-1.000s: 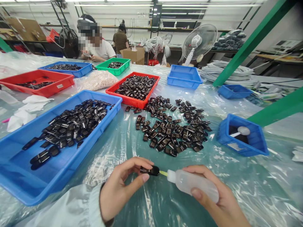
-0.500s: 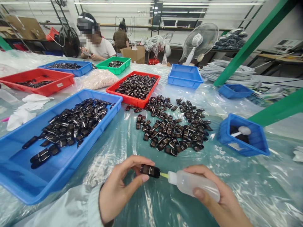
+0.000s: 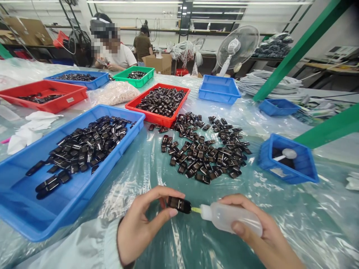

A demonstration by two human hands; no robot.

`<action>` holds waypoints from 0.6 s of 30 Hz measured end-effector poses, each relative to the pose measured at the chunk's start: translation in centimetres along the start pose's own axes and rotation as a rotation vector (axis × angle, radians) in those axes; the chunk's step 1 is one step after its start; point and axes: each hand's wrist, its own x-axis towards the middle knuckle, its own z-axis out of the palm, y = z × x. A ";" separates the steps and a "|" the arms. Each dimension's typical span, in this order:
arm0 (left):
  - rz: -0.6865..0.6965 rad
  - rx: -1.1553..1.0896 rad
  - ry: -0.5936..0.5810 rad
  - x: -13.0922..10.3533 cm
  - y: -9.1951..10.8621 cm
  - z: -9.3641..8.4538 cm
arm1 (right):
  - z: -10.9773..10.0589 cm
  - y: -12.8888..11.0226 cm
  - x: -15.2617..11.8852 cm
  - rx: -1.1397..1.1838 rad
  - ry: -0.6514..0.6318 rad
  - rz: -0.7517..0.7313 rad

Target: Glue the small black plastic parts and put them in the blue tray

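Between thumb and fingers, my left hand pinches a small glossy black plastic casing above the table. My right hand is closed around a translucent squeeze bottle, held on its side. Its white cap points left, and the thin yellowish nozzle tip reaches the casing's right end; whether it goes inside I cannot tell. Just beyond my hands lies a loose pile of similar black casings on the plastic-covered table.
At left stands a large blue tray of black pieces. Behind the pile is a filled red tray. A small blue bin with a white scoop sits right, near a green post. Across the table, a person handles something small.
The casing and the bottle have shifted very slightly to the right, still end to end. Both hands keep their grips.
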 end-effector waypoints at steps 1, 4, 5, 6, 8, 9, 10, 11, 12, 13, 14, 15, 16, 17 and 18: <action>0.007 0.021 0.004 0.0 0.0 0.0 | -0.1 0.1 0.0 -0.006 -0.001 -0.004; 0.050 0.091 0.004 0.0 0.1 -0.2 | -0.3 0.4 0.1 -0.035 -0.048 -0.036; 0.077 0.114 -0.006 0.0 0.1 -0.3 | -0.4 0.5 0.1 -0.040 -0.052 -0.043; 0.108 0.133 -0.015 0.0 0.2 -0.3 | -0.4 0.5 0.0 -0.041 -0.045 -0.046; 0.159 0.149 -0.028 0.0 0.2 -0.4 | -0.4 0.5 -0.1 -0.035 -0.009 -0.037; 0.172 0.146 -0.030 0.0 0.2 -0.4 | -0.3 0.4 -0.1 -0.032 0.009 -0.029; 0.177 0.140 -0.028 0.1 0.2 -0.4 | -0.2 0.2 -0.2 -0.029 0.014 -0.025; 0.178 0.133 -0.027 0.1 0.2 -0.4 | 0.0 0.1 -0.3 -0.027 0.014 -0.022; 0.179 0.129 -0.028 0.2 0.2 -0.4 | 0.1 0.0 -0.3 -0.025 0.012 -0.018; 0.186 0.127 -0.029 0.2 0.2 -0.4 | 0.1 -0.1 -0.3 -0.024 0.011 -0.016; 0.195 0.130 -0.031 0.2 0.2 -0.4 | 0.2 -0.1 -0.3 -0.025 0.012 -0.015; 0.205 0.135 -0.029 0.2 0.2 -0.4 | 0.2 -0.1 -0.3 -0.030 0.015 -0.015; 0.212 0.146 -0.022 0.1 0.1 -0.4 | 0.1 -0.1 -0.2 -0.037 0.022 -0.016; 0.219 0.162 -0.005 0.1 0.0 -0.4 | -0.1 0.0 0.0 -0.045 0.032 -0.020; 0.224 0.181 0.021 0.2 0.0 -0.4 | -0.4 0.2 0.2 -0.054 0.043 -0.026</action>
